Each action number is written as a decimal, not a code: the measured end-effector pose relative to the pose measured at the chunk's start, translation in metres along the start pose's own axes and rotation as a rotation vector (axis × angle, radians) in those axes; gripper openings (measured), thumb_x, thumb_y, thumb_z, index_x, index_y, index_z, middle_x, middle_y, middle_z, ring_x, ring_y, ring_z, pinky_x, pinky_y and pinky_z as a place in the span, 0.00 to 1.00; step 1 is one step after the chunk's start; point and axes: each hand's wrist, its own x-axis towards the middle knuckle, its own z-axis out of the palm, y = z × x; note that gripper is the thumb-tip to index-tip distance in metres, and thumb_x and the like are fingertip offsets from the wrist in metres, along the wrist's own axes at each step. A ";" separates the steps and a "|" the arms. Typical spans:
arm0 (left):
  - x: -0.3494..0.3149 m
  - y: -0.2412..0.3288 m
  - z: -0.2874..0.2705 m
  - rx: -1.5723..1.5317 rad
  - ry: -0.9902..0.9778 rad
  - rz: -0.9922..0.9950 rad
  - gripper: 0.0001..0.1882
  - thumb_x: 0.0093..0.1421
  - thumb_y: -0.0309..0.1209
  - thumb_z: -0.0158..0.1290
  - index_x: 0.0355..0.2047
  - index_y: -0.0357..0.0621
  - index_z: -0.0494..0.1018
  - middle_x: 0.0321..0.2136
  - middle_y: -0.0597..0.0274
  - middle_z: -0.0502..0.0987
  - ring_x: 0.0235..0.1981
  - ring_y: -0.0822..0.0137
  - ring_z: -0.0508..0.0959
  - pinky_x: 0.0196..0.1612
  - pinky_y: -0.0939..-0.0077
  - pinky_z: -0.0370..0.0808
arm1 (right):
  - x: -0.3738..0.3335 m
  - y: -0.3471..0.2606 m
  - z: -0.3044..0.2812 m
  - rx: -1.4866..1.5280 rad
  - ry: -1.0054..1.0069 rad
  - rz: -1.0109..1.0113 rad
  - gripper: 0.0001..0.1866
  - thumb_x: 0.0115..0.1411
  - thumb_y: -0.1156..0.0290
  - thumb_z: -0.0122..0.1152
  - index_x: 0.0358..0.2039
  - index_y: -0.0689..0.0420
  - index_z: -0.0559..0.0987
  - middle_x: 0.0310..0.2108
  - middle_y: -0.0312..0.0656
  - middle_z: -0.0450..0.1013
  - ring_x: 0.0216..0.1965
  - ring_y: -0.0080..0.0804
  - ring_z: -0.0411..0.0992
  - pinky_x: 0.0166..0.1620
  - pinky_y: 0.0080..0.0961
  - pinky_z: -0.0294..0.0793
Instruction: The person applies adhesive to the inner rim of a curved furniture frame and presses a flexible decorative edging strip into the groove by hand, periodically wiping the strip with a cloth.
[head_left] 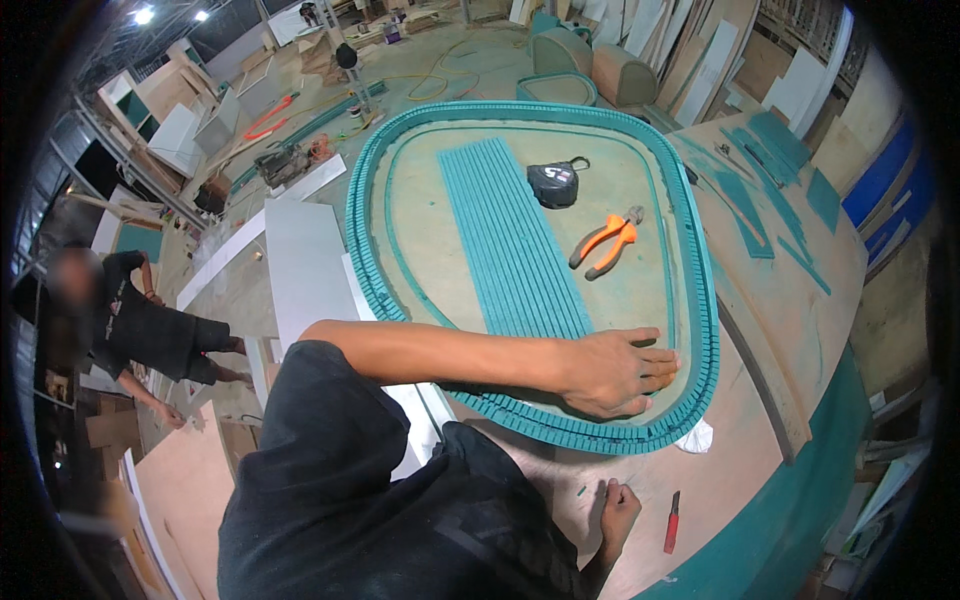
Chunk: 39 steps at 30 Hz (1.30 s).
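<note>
A large rounded panel (410,230) lies before me, its raised teal rim (712,330) made of narrow slotted strips. My left hand (618,373) is laid flat on its near right part, fingers stretched toward the rim. That forearm crosses the near end of a ribbed teal sheet (510,240) on the panel. Orange-handled pliers (610,242) and a black tape measure (554,185) lie beyond the hand. My right hand (620,512) is closed on the tabletop, near the panel's lower edge; the inside of its fist is hidden. A red-handled knife (672,522) lies to its right.
The wooden table (740,455) extends right, with teal offcuts (745,210) and a long curved strip (760,375) on it. Crumpled white material (696,437) touches the rim. Another person (160,320) stands left, near white boards (305,260). Sheets (710,75) lean at the back right.
</note>
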 end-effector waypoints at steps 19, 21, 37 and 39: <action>-0.122 0.046 -0.086 -0.345 1.129 -0.524 0.09 0.69 0.31 0.57 0.31 0.41 0.78 0.23 0.66 0.74 0.24 0.75 0.70 0.28 0.78 0.65 | -0.055 0.040 0.004 -0.051 0.122 0.077 0.12 0.71 0.67 0.56 0.36 0.62 0.79 0.30 0.56 0.78 0.33 0.56 0.79 0.37 0.40 0.77; -0.158 0.051 -0.082 -0.292 1.402 -0.729 0.15 0.74 0.34 0.52 0.28 0.43 0.72 0.21 0.74 0.65 0.22 0.81 0.61 0.26 0.83 0.56 | -0.062 0.047 0.008 -0.076 0.086 0.094 0.10 0.70 0.67 0.57 0.37 0.61 0.79 0.31 0.55 0.79 0.35 0.56 0.79 0.37 0.43 0.77; -0.255 0.049 -0.028 0.143 1.009 -1.223 0.19 0.74 0.32 0.51 0.59 0.34 0.75 0.55 0.51 0.79 0.54 0.64 0.78 0.59 0.71 0.72 | -0.065 0.099 0.073 -0.202 0.200 0.128 0.17 0.57 0.59 0.72 0.37 0.58 0.77 0.31 0.50 0.78 0.34 0.53 0.78 0.39 0.45 0.77; -0.249 0.041 -0.040 0.070 1.035 -1.173 0.18 0.74 0.31 0.51 0.58 0.33 0.75 0.54 0.52 0.80 0.54 0.64 0.78 0.60 0.70 0.71 | -0.051 0.094 0.092 -0.386 0.280 0.010 0.19 0.57 0.58 0.73 0.38 0.57 0.77 0.30 0.50 0.77 0.36 0.53 0.78 0.39 0.45 0.77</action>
